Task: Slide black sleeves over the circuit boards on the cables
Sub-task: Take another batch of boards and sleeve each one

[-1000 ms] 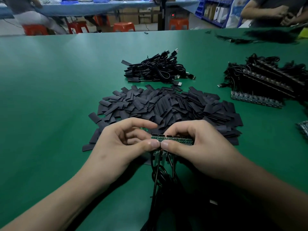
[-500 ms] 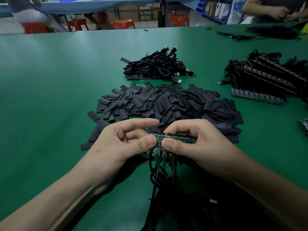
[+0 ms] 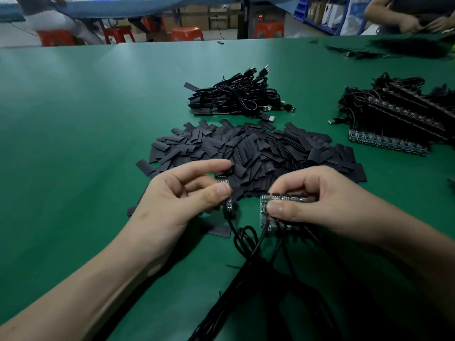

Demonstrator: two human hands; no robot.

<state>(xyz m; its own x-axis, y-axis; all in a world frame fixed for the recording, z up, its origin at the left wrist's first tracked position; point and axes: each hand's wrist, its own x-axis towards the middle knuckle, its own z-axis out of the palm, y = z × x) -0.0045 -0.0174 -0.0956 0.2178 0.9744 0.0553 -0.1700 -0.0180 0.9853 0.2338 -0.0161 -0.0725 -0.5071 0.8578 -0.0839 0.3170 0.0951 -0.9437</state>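
left hand (image 3: 177, 200) pinches one circuit board (image 3: 228, 206); right hand (image 3: 320, 203) pinches a strip of boards (image 3: 283, 198). black sleeves (image 3: 258, 151) heaped just behind, cable bundle (image 3: 236, 97) beyond.

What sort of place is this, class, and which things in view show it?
Most likely a small electronics assembly workshop. A long green table holds a heap of black sleeves, bundles of cables and rows of circuit boards, and another person works at its far corner.
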